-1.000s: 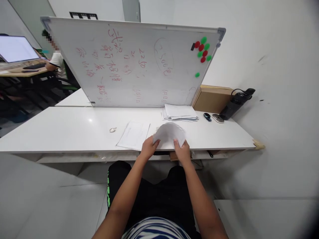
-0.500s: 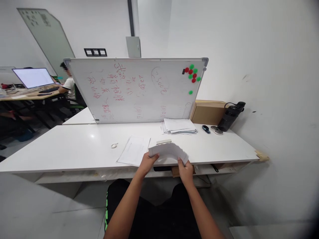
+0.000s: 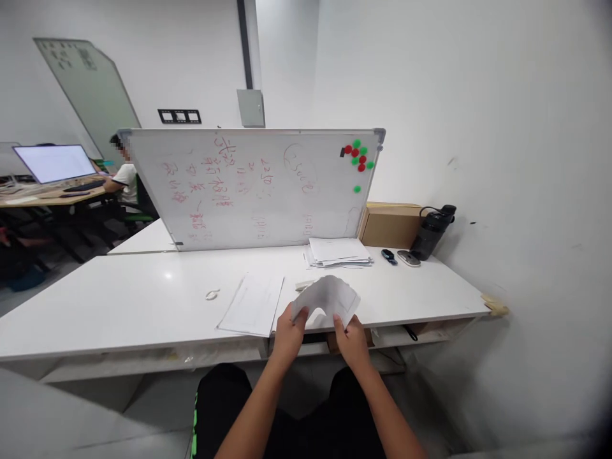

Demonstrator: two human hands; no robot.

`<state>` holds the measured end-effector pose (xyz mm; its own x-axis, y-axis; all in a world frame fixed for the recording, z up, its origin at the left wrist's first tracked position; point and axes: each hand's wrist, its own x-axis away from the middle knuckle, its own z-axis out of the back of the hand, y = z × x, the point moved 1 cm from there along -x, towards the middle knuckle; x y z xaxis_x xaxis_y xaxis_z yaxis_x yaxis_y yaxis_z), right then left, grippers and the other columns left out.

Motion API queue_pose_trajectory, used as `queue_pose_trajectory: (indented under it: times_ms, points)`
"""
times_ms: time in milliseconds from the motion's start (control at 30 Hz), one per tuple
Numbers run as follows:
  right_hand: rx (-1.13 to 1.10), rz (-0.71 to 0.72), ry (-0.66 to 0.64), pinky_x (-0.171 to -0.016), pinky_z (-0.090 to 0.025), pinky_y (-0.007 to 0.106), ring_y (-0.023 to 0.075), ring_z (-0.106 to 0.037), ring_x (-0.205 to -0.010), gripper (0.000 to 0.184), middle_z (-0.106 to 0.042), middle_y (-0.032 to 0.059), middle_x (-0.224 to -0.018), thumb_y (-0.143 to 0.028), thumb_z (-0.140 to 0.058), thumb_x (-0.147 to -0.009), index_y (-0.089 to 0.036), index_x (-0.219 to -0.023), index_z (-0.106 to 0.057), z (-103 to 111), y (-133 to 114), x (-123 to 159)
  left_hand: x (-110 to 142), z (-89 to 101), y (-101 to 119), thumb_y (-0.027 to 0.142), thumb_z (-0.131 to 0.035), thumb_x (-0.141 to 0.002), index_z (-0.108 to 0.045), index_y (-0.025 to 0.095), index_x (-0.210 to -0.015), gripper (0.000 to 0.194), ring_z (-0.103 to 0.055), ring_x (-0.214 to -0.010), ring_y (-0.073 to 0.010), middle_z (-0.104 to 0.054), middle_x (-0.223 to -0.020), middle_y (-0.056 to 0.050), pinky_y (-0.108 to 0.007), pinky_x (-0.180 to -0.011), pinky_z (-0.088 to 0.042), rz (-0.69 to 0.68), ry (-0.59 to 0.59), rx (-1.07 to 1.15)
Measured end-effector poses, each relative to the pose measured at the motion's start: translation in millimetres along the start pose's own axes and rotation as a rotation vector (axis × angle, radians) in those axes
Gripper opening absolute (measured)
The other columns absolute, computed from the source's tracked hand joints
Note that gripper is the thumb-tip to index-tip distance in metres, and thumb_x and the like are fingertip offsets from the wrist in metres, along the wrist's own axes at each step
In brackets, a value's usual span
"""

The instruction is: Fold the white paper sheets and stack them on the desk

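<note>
Held paper (image 3: 326, 292), white, sheet count cannot be told: above the front edge of the worktop (image 3: 143, 293), arched upward at the middle. Spans left to right between the hands; long axis cannot be told through the bend.
Left hand (image 3: 289, 335): fingers pinching the paper's left end.
Right hand (image 3: 352, 341): fingers pinching its right end.
Open shelf (image 3: 229, 352), below: holds a brown item (image 3: 336, 344), partly hidden.
Loose paper (image 3: 252, 305): flat, left of the hands.
Paper stack (image 3: 339, 250): farther back.
Cardboard box (image 3: 388, 228), dark bottle (image 3: 430, 234): rear right, contents hidden.

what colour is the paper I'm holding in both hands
The paper is white, greyish in shade; the head view shows it best.
</note>
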<state>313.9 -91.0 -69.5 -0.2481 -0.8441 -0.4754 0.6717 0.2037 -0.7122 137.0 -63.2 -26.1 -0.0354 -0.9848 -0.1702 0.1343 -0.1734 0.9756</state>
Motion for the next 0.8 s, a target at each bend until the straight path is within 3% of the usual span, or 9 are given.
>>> queue_pose_trajectory:
  times_ms: [167, 267, 367, 433, 500, 600, 667, 800]
  points:
    - [0.028, 0.082, 0.026, -0.092, -0.042, 0.051, 0.0321, -0.059, -0.100, 0.036, -0.067, 0.0126, -0.101, -0.043, -0.042, -0.091, -0.021, -0.104, -0.067, 5, -6, 5, 8, 3.8, -3, 0.055, -0.048, -0.087, -0.066, 0.023, -0.102, 0.039, -0.061, -0.101, -0.0300, -0.069, -0.098, -0.009, -0.040, -0.091, -0.043, -0.108, -0.006, -0.195]
    - [-0.087, 0.005, 0.018, -0.094, -0.041, 0.052, 0.0342, -0.059, -0.101, 0.031, -0.069, 0.0117, -0.099, -0.045, -0.049, -0.087, -0.024, -0.099, -0.069, 7, 5, 26, 15, 9.4, -8, 0.051, -0.044, -0.090, -0.067, 0.025, -0.104, 0.037, -0.063, -0.096, -0.0287, -0.070, -0.098, -0.009, -0.038, -0.087, -0.045, -0.138, -0.062, -0.249]
    - [-0.276, -0.308, 0.042, -0.092, -0.043, 0.051, 0.0373, -0.060, -0.102, 0.034, -0.070, 0.0126, -0.098, -0.050, -0.060, -0.080, -0.021, -0.094, -0.071, 18, 13, 55, 27, 13.5, -4, 0.047, -0.049, -0.089, -0.068, 0.026, -0.103, 0.032, -0.062, -0.097, -0.0275, -0.070, -0.099, -0.007, -0.036, -0.090, -0.044, -0.134, -0.191, -0.186]
    - [-0.450, -0.555, 0.110, -0.091, -0.046, 0.050, 0.0368, -0.061, -0.103, 0.041, -0.071, 0.0122, -0.098, -0.052, -0.063, -0.077, -0.018, -0.098, -0.070, 28, 9, 74, 33, 14.3, 0, 0.047, -0.055, -0.085, -0.069, 0.023, -0.098, 0.031, -0.061, -0.098, -0.0281, -0.071, -0.098, -0.006, -0.037, -0.093, -0.043, -0.060, -0.220, -0.121]
    - [-0.659, -0.673, 0.171, -0.092, -0.047, 0.048, 0.0334, -0.061, -0.106, 0.046, -0.070, 0.0103, -0.106, -0.051, -0.062, -0.079, -0.017, -0.110, -0.066, 36, -1, 87, 37, 12.5, 0, 0.048, -0.057, -0.083, -0.069, 0.019, -0.098, 0.035, -0.061, -0.099, -0.0289, -0.071, -0.100, -0.007, -0.039, -0.092, -0.044, 0.059, -0.212, -0.065]
    - [-0.857, -0.664, 0.156, -0.094, -0.048, 0.045, 0.0286, -0.058, -0.112, 0.052, -0.065, 0.0064, -0.120, -0.047, -0.061, -0.081, -0.022, -0.127, -0.056, 38, -17, 98, 43, 4.1, -6, 0.049, -0.055, -0.084, -0.067, 0.014, -0.103, 0.042, -0.062, -0.100, -0.0294, -0.069, -0.105, -0.010, -0.038, -0.087, -0.047, 0.203, -0.296, -0.024]
    - [-0.831, -0.653, 0.125, -0.092, -0.050, 0.045, 0.0277, -0.057, -0.113, 0.054, -0.063, 0.0047, -0.122, -0.044, -0.061, -0.081, -0.025, -0.131, -0.052, 34, -21, 103, 47, -2.8, -11, 0.050, -0.054, -0.084, -0.067, 0.012, -0.101, 0.044, -0.063, -0.094, -0.0294, -0.070, -0.101, -0.011, -0.037, -0.081, -0.049, 0.238, -0.416, -0.049]
    - [-0.689, -0.667, 0.106, -0.082, -0.053, 0.042, 0.0269, -0.064, -0.092, 0.043, -0.070, 0.0056, -0.102, -0.045, -0.066, -0.078, -0.024, -0.115, -0.062, 28, -16, 110, 44, -11.1, 0, 0.054, -0.048, -0.087, -0.065, 0.011, -0.103, 0.048, -0.064, -0.089, -0.0275, -0.070, -0.098, -0.010, -0.035, -0.075, -0.050, 0.206, -0.577, -0.090]
